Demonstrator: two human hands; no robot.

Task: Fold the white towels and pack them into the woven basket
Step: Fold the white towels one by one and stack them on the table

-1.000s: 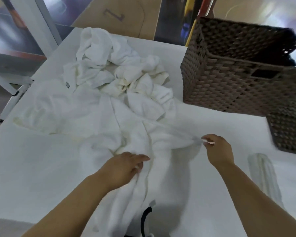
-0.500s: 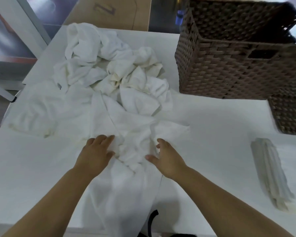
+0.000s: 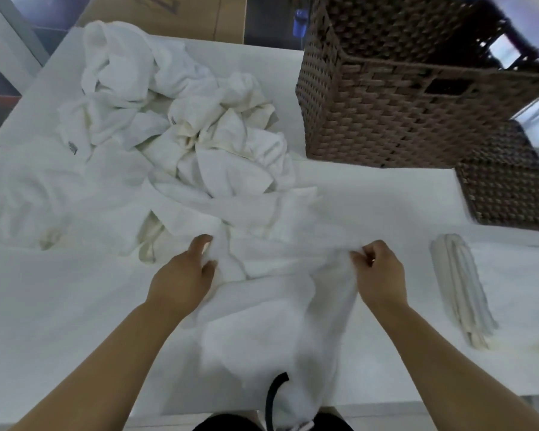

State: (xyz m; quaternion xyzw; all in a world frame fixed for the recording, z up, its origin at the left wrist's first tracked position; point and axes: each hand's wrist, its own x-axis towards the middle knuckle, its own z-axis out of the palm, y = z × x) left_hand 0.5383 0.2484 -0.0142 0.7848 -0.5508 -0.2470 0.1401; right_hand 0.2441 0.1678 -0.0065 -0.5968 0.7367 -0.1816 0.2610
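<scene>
The towel [image 3: 271, 309] is gripped at its far edge by the left hand [image 3: 184, 275] and right hand [image 3: 378, 275], its length running toward the body, the woven basket [image 3: 402, 98] far right.

Towel pile [image 3: 175, 126] rear-left on table [image 3: 59, 306], basket [image 3: 402, 119] rear-right, folded towel [image 3: 461, 287] front-right

1 head-worn wide-angle view, steeply down and forward, close over the table [image 3: 75, 306] near edge.

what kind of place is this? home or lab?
Probably a staged work or recording space, not clearly a home: a white table heaped with white towels, woven basket, cardboard box behind.
</scene>
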